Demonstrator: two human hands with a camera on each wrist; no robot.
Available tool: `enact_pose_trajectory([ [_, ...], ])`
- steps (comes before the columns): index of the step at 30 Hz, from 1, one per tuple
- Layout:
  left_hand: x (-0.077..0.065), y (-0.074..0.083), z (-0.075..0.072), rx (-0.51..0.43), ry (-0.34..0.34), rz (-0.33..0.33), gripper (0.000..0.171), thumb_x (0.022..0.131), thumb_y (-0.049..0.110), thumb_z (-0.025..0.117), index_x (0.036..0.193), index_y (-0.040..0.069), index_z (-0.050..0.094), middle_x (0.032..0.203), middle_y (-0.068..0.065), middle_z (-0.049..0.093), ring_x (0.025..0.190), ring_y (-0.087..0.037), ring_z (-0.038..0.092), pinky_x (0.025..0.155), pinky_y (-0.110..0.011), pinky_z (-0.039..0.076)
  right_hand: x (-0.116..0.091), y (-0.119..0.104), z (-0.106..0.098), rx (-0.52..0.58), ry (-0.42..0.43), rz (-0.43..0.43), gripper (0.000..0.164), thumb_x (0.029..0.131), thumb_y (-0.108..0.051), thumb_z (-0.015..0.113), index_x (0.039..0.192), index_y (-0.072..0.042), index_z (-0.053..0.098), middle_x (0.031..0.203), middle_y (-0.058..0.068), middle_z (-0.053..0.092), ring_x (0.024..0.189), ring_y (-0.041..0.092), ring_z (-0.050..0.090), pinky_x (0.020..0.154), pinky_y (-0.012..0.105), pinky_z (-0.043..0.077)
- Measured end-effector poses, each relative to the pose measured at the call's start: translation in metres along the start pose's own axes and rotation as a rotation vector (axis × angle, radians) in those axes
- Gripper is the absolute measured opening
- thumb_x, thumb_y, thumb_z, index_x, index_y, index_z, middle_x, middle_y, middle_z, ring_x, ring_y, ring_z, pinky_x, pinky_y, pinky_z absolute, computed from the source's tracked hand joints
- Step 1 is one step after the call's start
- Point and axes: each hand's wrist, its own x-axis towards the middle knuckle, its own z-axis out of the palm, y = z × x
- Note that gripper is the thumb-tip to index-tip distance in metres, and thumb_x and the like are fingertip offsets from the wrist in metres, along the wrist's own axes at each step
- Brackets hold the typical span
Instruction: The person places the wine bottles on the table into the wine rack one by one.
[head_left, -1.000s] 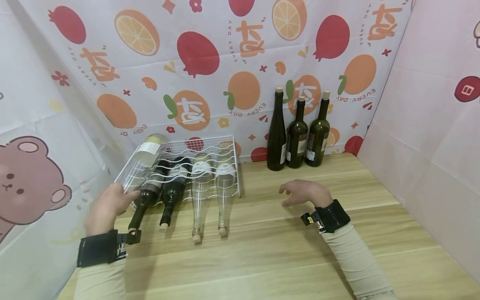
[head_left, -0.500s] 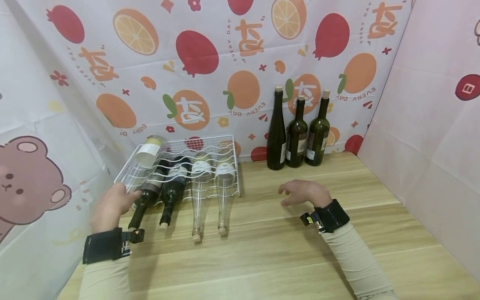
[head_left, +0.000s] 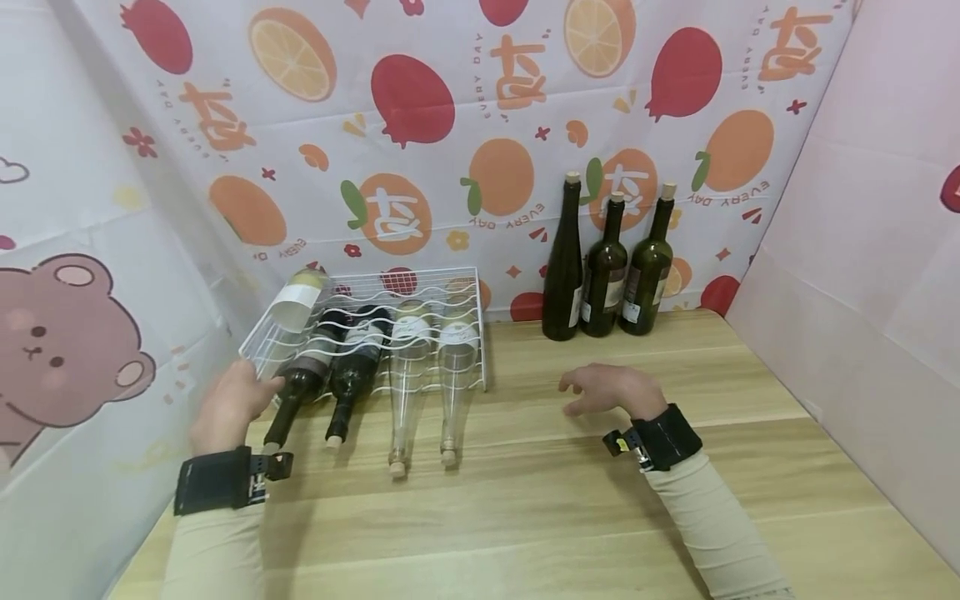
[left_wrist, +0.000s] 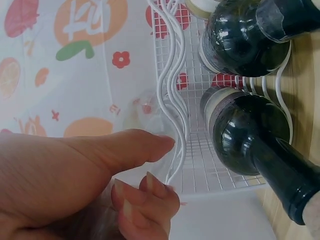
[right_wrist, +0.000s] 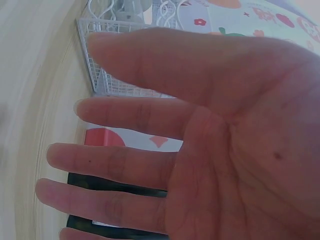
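Observation:
My left hand [head_left: 228, 404] grips the neck end of a clear glass bottle [head_left: 296, 302], which slants at the left of a white wire wine rack [head_left: 482, 337], white-labelled base towards the back. In the left wrist view the curled fingers [left_wrist: 150, 205] and thumb hide most of the neck. Within the rack lie two dark wine bottles [head_left: 352, 375] and two clear bottles [head_left: 408, 379], corked necks facing the front. Over the table to the right, my right hand [head_left: 611, 389] holds nothing; the right wrist view shows its fingers [right_wrist: 115, 162] extended and spread.
Three corked dark green bottles [head_left: 603, 287] stand upright at the back right, close to the fruit-patterned cloth [head_left: 450, 100]. White cloth walls [head_left: 870, 275] flank the wooden table [head_left: 480, 525] on both sides.
The head view has shifted slightly, so the scene appears further right. My left hand keeps its grip, and the clear bottle has moved only slightly. The right hand looks unchanged.

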Motion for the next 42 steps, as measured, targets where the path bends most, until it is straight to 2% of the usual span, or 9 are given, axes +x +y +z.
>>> enact_pose_trajectory([
  [11, 0.011, 0.001, 0.007, 0.025, 0.029, -0.030, 0.043, 0.099, 0.032, 0.058, 0.098, -0.010, 0.055, 0.075, -0.019, 0.061, 0.065, -0.028, 0.058, 0.052, -0.035, 0.043, 0.000, 0.000, -0.001, 0.010, 0.011, -0.006, 0.047, 0.099, -0.032, 0.067, 0.140, -0.009, 0.060, 0.140, 0.019, 0.064, 0.126, 0.033, 0.062, 0.105, 0.051, 0.050],
  [21, 0.015, 0.005, 0.009, 0.039, 0.044, -0.050, 0.060, 0.099, 0.035, 0.057, 0.115, -0.021, 0.044, 0.076, -0.021, 0.059, 0.065, -0.031, 0.060, 0.052, -0.036, 0.044, 0.000, 0.000, 0.001, 0.023, 0.003, 0.007, 0.046, 0.100, -0.031, 0.067, 0.140, -0.009, 0.060, 0.140, 0.020, 0.063, 0.126, 0.033, 0.062, 0.105, 0.053, 0.049],
  [25, 0.012, 0.006, 0.008, 0.015, 0.024, -0.049, 0.064, 0.102, 0.041, 0.050, 0.118, -0.021, 0.042, 0.077, -0.021, 0.060, 0.064, -0.029, 0.060, 0.052, -0.036, 0.045, -0.001, 0.001, 0.002, 0.022, 0.007, 0.002, 0.046, 0.100, -0.030, 0.067, 0.140, -0.009, 0.060, 0.139, 0.020, 0.064, 0.125, 0.033, 0.062, 0.105, 0.052, 0.050],
  [31, 0.009, 0.005, 0.005, -0.001, -0.023, -0.039, 0.071, 0.108, 0.046, 0.028, 0.124, -0.022, 0.040, 0.081, -0.022, 0.062, 0.068, -0.029, 0.062, 0.054, -0.036, 0.047, -0.001, 0.001, 0.002, 0.019, 0.005, -0.003, 0.046, 0.101, -0.030, 0.066, 0.140, -0.008, 0.060, 0.139, 0.020, 0.064, 0.125, 0.034, 0.062, 0.104, 0.052, 0.050],
  [33, 0.009, 0.004, 0.003, -0.006, -0.048, -0.022, 0.065, 0.108, 0.042, 0.024, 0.119, -0.019, 0.043, 0.081, -0.021, 0.062, 0.068, -0.028, 0.063, 0.055, -0.036, 0.047, 0.000, 0.001, 0.002, 0.014, 0.004, -0.004, 0.046, 0.101, -0.030, 0.066, 0.141, -0.008, 0.059, 0.139, 0.020, 0.064, 0.125, 0.034, 0.062, 0.104, 0.052, 0.050],
  [36, 0.008, 0.004, 0.001, -0.029, -0.085, -0.005, 0.053, 0.107, 0.035, 0.021, 0.096, -0.007, 0.052, 0.078, -0.017, 0.063, 0.067, -0.027, 0.062, 0.055, -0.036, 0.047, 0.000, 0.001, 0.002, 0.015, 0.004, -0.001, 0.046, 0.101, -0.030, 0.066, 0.141, -0.008, 0.059, 0.139, 0.021, 0.063, 0.124, 0.034, 0.063, 0.104, 0.052, 0.050],
  [38, 0.007, 0.005, 0.000, -0.050, -0.098, -0.001, 0.045, 0.104, 0.029, 0.024, 0.083, 0.001, 0.051, 0.076, -0.015, 0.063, 0.066, -0.026, 0.062, 0.055, -0.036, 0.047, 0.000, 0.001, 0.002, 0.017, 0.002, 0.005, 0.046, 0.101, -0.030, 0.066, 0.141, -0.008, 0.059, 0.140, 0.021, 0.063, 0.124, 0.034, 0.063, 0.104, 0.052, 0.050],
  [40, 0.006, 0.007, -0.001, -0.070, -0.096, -0.009, 0.040, 0.101, 0.026, 0.027, 0.077, 0.004, 0.050, 0.077, -0.014, 0.063, 0.066, -0.025, 0.062, 0.055, -0.036, 0.048, 0.000, 0.001, 0.001, 0.015, 0.000, 0.005, 0.046, 0.101, -0.030, 0.065, 0.141, -0.008, 0.059, 0.140, 0.021, 0.063, 0.124, 0.033, 0.063, 0.104, 0.051, 0.050],
  [42, 0.005, 0.007, -0.001, -0.082, -0.083, -0.011, 0.035, 0.099, 0.023, 0.030, 0.079, 0.003, 0.050, 0.080, -0.016, 0.063, 0.067, -0.025, 0.064, 0.055, -0.036, 0.049, 0.000, 0.000, 0.001, 0.015, -0.002, 0.011, 0.046, 0.101, -0.030, 0.065, 0.142, -0.008, 0.059, 0.140, 0.021, 0.063, 0.125, 0.033, 0.062, 0.105, 0.052, 0.050],
])
